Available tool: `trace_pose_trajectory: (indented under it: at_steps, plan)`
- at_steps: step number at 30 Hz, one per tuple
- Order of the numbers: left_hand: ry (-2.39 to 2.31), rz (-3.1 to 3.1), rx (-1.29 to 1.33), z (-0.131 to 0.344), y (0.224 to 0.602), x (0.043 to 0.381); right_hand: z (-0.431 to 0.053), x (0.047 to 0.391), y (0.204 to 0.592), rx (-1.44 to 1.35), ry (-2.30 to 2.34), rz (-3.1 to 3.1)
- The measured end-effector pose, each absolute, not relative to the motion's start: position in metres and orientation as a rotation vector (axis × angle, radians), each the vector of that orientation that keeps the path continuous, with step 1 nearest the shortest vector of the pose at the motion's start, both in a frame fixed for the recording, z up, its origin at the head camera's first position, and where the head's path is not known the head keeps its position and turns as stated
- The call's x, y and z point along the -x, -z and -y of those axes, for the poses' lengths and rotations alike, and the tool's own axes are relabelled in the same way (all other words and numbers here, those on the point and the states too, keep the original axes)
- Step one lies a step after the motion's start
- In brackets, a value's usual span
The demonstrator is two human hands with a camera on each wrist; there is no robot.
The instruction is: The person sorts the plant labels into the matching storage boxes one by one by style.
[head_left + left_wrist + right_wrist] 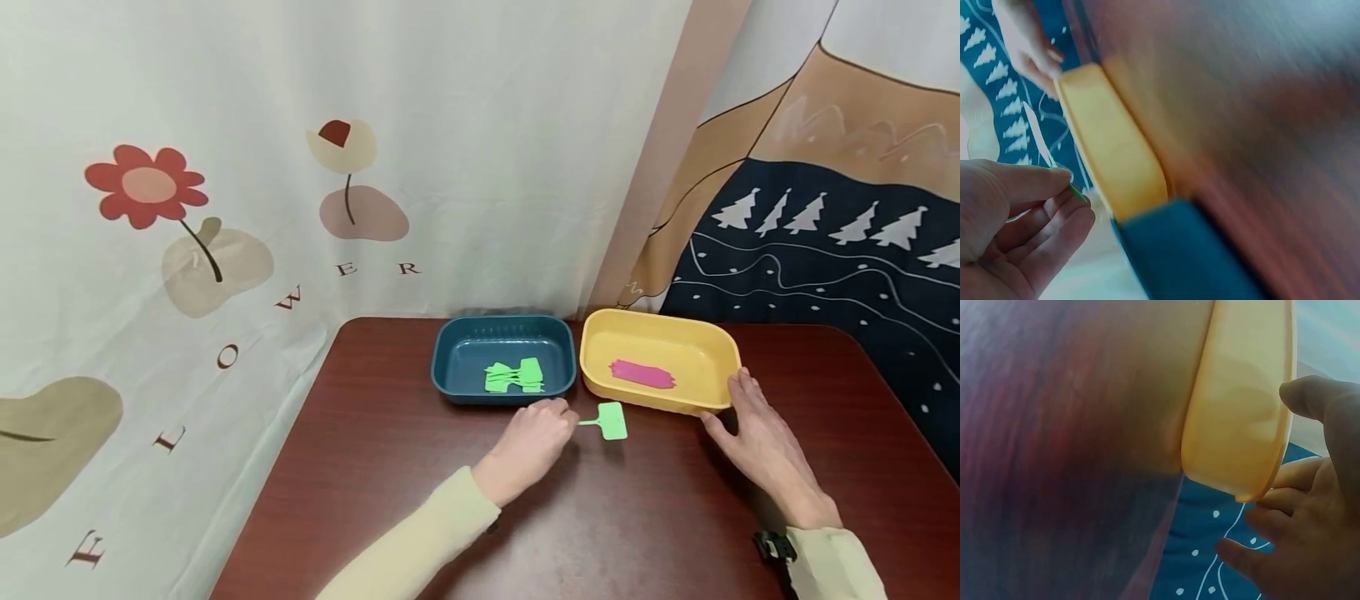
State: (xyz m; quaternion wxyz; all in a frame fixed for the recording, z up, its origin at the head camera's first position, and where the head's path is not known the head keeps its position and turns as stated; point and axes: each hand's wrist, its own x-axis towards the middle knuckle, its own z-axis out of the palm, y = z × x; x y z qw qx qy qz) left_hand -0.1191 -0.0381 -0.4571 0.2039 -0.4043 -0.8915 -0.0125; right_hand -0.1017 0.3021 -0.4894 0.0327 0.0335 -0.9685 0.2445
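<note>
In the head view my left hand pinches the thin stem of a green T-shaped plant label, just in front of the dark blue basin. The left wrist view shows the label's stem between thumb and fingertips. Several similar green labels lie piled inside the blue basin. A yellow basin beside it holds a bundle of pink pieces. My right hand is at that basin's front right corner, thumb at the rim and fingers extended along the end wall.
Both basins stand side by side at the back of the reddish-brown table. Right behind them hangs a pale curtain with flower prints. A dark blue printed cloth covers the back right.
</note>
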Motion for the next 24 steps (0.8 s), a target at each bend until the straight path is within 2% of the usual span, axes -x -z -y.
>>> trace_pose_trajectory:
  at_steps: [9,24]
  plan:
    - [0.165,2.447,0.987,0.08,0.449,0.134,-0.28,0.099,0.479,-0.207,-0.736,2.898]
    - [0.182,2.548,0.824,0.117,0.446,0.168,-0.223,0.095,0.472,-0.453,-0.738,2.831]
